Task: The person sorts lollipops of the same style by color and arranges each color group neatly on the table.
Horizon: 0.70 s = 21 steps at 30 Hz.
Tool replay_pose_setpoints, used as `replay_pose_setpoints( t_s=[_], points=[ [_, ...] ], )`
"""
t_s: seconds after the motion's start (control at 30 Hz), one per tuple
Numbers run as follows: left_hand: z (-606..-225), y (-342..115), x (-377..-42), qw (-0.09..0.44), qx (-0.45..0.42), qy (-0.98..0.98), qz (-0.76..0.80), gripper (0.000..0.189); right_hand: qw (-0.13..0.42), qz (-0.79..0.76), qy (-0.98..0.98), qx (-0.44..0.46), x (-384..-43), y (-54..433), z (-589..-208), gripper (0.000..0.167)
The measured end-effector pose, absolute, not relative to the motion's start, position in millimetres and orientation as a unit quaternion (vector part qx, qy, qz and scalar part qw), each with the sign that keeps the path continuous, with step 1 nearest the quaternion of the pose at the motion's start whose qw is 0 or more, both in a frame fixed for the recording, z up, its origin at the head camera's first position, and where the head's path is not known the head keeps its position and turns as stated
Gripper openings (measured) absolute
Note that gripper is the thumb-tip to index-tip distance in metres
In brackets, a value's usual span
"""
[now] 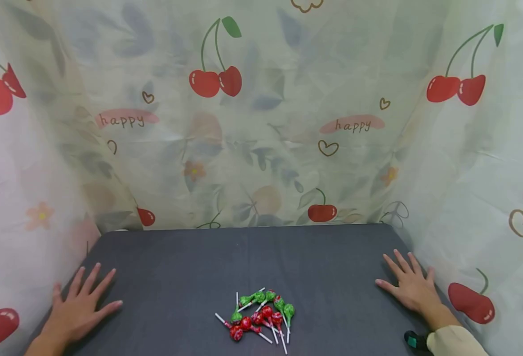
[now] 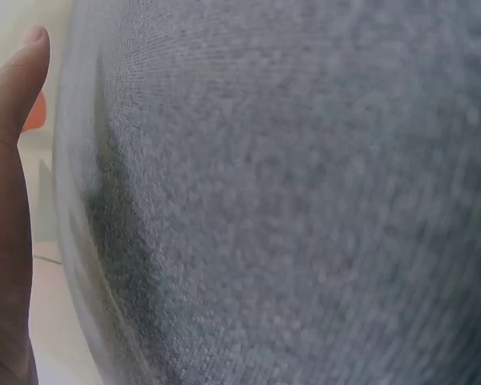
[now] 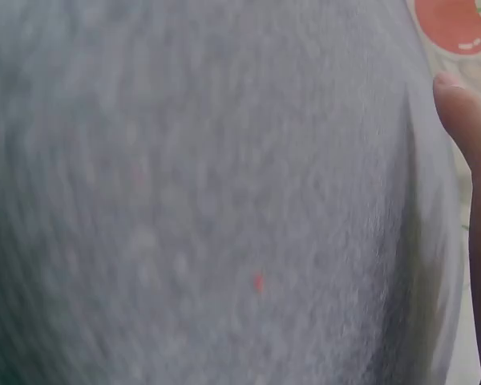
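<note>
My left hand (image 1: 77, 310) rests on the left side of the dark grey table (image 1: 176, 277), fingers spread and holding nothing. On the right side lies my right hand (image 1: 412, 287), its fingers also spread and nothing in them. Between the hands, nearer the front, several lollipops lie in a loose cluster. Green-wrapped lollipops (image 1: 259, 296) form its back part, and red-wrapped lollipops (image 1: 246, 324) lie in front, white sticks pointing various ways. Neither hand touches them. Each wrist view shows mostly grey cloth, with part of the left hand (image 2: 8, 184) and of the right hand (image 3: 479, 160) at the edge.
A pale curtain (image 1: 261, 118) printed with cherries, hearts and flowers hangs behind the table and along both sides. At the right wrist sits a black band (image 1: 416, 340) with a green patch, beside a cream sleeve (image 1: 454, 341).
</note>
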<state>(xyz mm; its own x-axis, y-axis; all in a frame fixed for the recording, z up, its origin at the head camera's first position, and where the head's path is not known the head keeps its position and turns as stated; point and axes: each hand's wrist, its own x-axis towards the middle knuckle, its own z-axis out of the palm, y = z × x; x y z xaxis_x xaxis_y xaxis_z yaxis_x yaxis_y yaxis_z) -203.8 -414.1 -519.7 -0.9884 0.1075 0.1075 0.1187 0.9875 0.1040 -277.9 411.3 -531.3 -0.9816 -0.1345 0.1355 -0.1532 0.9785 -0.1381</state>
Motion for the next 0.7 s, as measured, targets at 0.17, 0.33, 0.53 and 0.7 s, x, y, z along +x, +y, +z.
replay_pose_setpoints(
  t_s=[0.17,0.33,0.53,0.7],
  points=[
    [-520,-408,-206,0.072,-0.073,-0.993,-0.051,0.086,0.075,0.083,-0.991,0.078,-280,403,-529,0.089],
    [-515,-394,-208,0.109,-0.096,-0.988,-0.056,0.085,0.097,0.088,-0.987,0.098,-282,391,-525,0.086],
    [-510,-373,-209,0.130,-0.129,-0.980,-0.077,0.086,0.126,0.092,-0.980,0.124,-280,373,-521,0.084],
    [-505,-355,-211,0.122,-0.140,-0.978,-0.093,0.085,0.156,0.108,-0.970,0.152,-277,355,-520,0.080]
  ],
)
